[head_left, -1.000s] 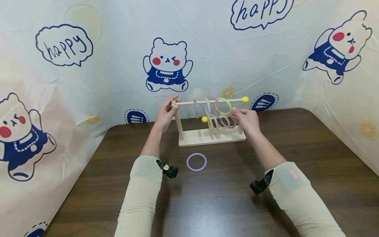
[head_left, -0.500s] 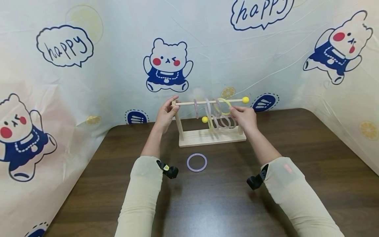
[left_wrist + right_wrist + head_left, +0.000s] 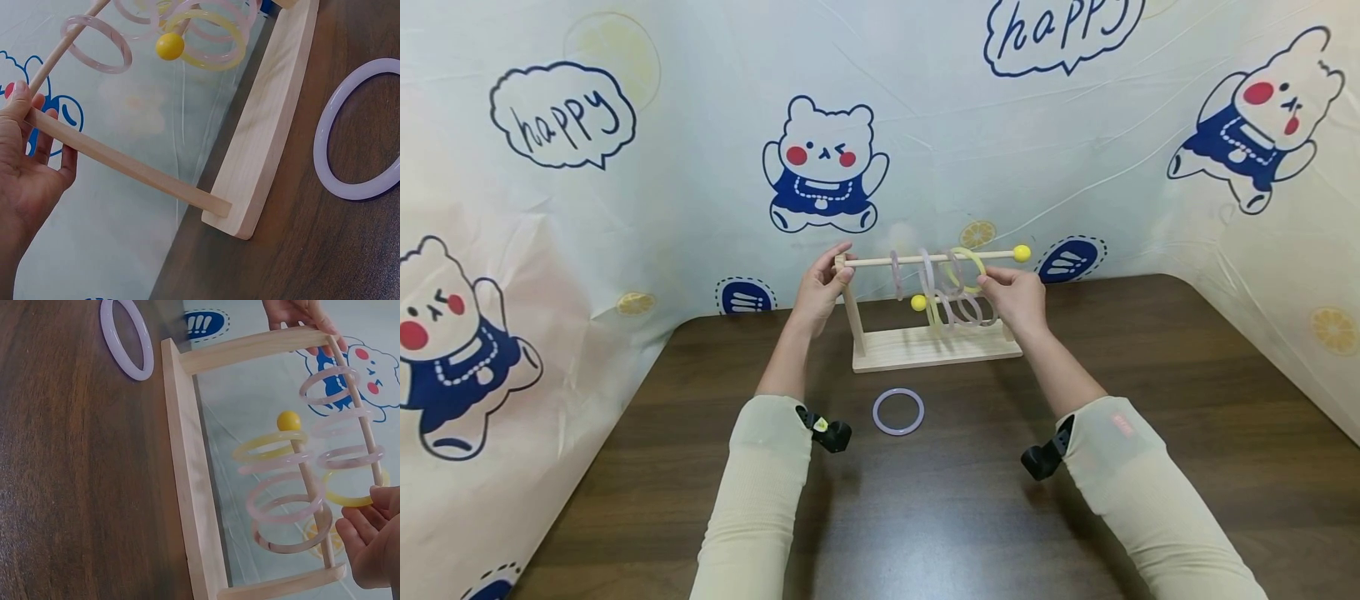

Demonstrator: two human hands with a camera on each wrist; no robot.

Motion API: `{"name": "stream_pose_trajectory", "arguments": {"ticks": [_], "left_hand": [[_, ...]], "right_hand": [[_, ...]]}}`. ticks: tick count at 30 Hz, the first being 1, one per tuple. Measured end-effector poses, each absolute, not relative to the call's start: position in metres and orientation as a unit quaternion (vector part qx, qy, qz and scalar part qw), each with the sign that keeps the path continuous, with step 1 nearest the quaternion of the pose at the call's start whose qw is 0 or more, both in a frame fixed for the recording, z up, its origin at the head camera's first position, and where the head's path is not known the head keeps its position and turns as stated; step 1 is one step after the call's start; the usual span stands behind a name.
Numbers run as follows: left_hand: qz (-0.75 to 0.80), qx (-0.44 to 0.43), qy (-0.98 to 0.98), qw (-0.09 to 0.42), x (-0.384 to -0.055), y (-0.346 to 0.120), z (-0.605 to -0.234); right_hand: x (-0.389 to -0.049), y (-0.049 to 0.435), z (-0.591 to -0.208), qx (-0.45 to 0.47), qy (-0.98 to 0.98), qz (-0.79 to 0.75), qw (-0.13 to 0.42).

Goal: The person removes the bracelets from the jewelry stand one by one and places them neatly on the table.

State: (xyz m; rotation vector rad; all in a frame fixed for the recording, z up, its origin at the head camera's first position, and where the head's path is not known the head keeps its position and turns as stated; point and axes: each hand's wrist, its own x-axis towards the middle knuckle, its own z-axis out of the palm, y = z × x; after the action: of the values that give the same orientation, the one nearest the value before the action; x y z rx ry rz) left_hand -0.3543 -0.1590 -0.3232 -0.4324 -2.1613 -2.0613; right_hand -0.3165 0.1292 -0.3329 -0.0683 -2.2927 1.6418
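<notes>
Nearest: pale sleeves (image 3: 752,500) over the table (image 3: 917,533), a black wrist camera (image 3: 832,435) at each cuff. Next, purple ring (image 3: 321,147), flat on the table, just in front of the base's near edge, toward its left corner. Behind it, the wooden stand (image 3: 937,350), base down, toward the table's far edge. Its lower rod (image 3: 304,467) runs left from the right post (image 3: 281,587), yellow ball on the free end; round it: lower yellow ring (image 3: 239,451), two pink rings (image 3: 275,464), brown-streaked ring (image 3: 281,549). Right hand (image 3: 1018,300) pinches the upper yellow ring (image 3: 349,501), thumb against fingers; that ring is round the upper rod (image 3: 910,259), short of the end ball (image 3: 1022,253). Left hand (image 3: 822,287) grips the top of the left post (image 3: 131,159), right at the upper rod's joint. Same rod, left to right: mauve ring (image 3: 896,279), pale pink one, another mauve, then the pinched yellow. Past the table's far edge: backdrop cloth (image 3: 700,208), printed bears and "happy" bubbles.
</notes>
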Motion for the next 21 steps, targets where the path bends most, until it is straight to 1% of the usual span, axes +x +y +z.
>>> {"name": "stream_pose_trajectory", "arguments": {"ticks": [3, 13, 21], "left_hand": [[-0.684, -0.144, -0.713, 0.065, -0.354, -0.159, -0.324], [-0.679, -0.15, -0.715, 0.073, -0.354, -0.16, -0.326], [-0.679, -0.146, -0.717, 0.061, -0.334, -0.154, -0.309]], "right_hand": [[-0.317, 0.129, -0.334, -0.021, -0.8, 0.573, 0.174], [-0.315, 0.128, -0.336, -0.032, -0.781, 0.594, 0.189], [-0.315, 0.129, -0.338, -0.041, -0.746, 0.631, 0.211]]}}
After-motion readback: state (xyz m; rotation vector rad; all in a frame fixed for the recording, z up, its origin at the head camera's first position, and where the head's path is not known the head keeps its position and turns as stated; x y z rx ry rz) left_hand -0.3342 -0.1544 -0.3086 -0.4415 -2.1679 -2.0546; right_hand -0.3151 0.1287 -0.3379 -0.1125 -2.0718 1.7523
